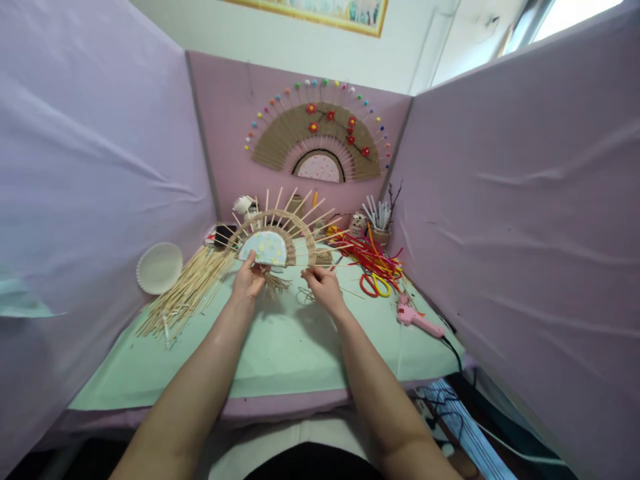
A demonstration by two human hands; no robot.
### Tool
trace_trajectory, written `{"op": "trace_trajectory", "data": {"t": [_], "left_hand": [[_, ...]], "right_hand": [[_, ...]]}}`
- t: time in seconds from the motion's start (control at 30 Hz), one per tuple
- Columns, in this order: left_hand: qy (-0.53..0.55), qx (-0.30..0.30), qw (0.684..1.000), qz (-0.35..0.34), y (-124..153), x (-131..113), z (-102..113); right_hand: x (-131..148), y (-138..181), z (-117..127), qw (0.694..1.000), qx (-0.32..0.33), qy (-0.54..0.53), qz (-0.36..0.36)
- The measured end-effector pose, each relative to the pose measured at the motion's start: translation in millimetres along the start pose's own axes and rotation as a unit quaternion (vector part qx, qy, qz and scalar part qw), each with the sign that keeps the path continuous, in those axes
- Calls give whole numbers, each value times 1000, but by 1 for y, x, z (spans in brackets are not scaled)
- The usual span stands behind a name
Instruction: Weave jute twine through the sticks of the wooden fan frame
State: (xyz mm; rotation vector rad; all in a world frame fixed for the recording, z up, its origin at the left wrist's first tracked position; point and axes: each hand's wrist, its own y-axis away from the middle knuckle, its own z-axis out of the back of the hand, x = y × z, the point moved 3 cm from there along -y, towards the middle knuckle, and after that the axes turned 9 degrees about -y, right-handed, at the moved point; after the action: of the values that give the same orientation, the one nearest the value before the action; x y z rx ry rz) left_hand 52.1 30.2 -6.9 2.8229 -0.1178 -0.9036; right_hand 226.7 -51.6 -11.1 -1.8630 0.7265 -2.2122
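A half-round fan frame (303, 233) stands upright above the table, with thin wooden sticks radiating from it and a band of brown twine woven across them. At its centre is a pale blue panel with a yellow pattern (265, 249). My left hand (249, 280) grips the fan at the lower edge of this panel, thumb in front. Loose twine ends (276, 283) hang beside those fingers. At the band's lower right end, my right hand (323, 285) is closed in a pinch on the twine, whose loose loop (305, 295) shows beside it. The fingertips are partly hidden.
Many bare sticks (185, 293) and a white bowl (160, 268) lie left. At right are red pipe cleaners (370, 253), scissors (376, 285) and a pink glue gun (417, 317) with a cord. A finished fan (320, 133) hangs on the back panel; fabric walls flank the table.
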Motion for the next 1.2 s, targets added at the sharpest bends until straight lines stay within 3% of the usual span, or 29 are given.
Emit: {"op": "trace_trajectory", "data": {"t": [0.2, 0.33, 0.57, 0.77, 1.03, 1.2], "left_hand": [[-34, 19, 999, 12, 5, 0, -4], [-68, 32, 996, 43, 11, 5, -8], [-80, -12, 996, 23, 6, 0, -1], [-67, -48, 997, 8, 2, 0, 3], [-54, -83, 995, -21, 1, -3, 6], [-55, -99, 993, -27, 3, -4, 6]], "right_hand": [[-1, 9, 1, 999, -3, -35, -33], [-4, 13, 13, 999, -14, -43, -17], [0, 12, 29, 996, -73, -53, -5], [2, 15, 40, 983, -172, -30, 55], [9, 18, 48, 962, -223, 48, 150], [6, 18, 52, 952, -256, 54, 160]]}}
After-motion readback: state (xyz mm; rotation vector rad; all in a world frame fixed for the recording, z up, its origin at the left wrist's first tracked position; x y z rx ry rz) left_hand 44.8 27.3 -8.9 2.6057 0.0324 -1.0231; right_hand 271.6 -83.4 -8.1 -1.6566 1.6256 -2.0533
